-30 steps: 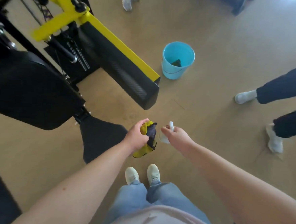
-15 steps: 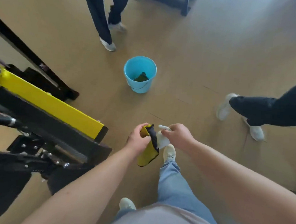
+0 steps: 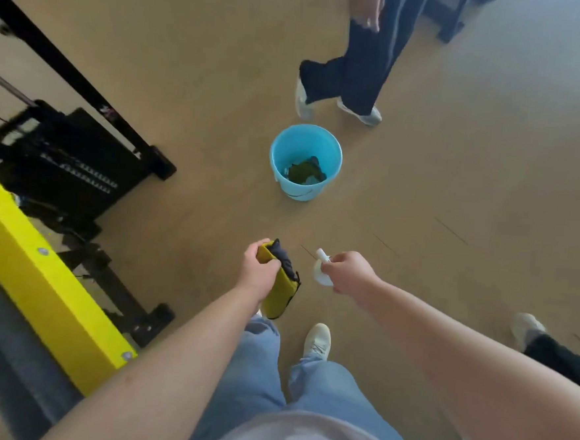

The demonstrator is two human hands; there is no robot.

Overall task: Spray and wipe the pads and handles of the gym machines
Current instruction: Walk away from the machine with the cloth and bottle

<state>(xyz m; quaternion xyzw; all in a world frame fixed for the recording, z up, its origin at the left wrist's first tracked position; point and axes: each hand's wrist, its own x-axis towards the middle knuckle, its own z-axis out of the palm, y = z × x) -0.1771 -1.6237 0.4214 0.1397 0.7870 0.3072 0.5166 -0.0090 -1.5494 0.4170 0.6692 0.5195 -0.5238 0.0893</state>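
Cloth (image 3: 278, 289), yellow-and-navy microfibre judged soft, is bunched in the left hand (image 3: 256, 273); white plastic spray bottle (image 3: 323, 277), judged light, is neck-gripped by the right hand (image 3: 348, 272).

- A tan floor (image 3: 456, 183) runs across the room, marked by a few thin dark scratches.
- Pale bluish light washes its top right corner.
- A blue bucket (image 3: 299, 190) stands on it.
- A person in dark trousers (image 3: 368, 63) stands just beyond the bucket.

Bright, even light with a pale glare top right; edges bend and perhaps smear with motion blur.
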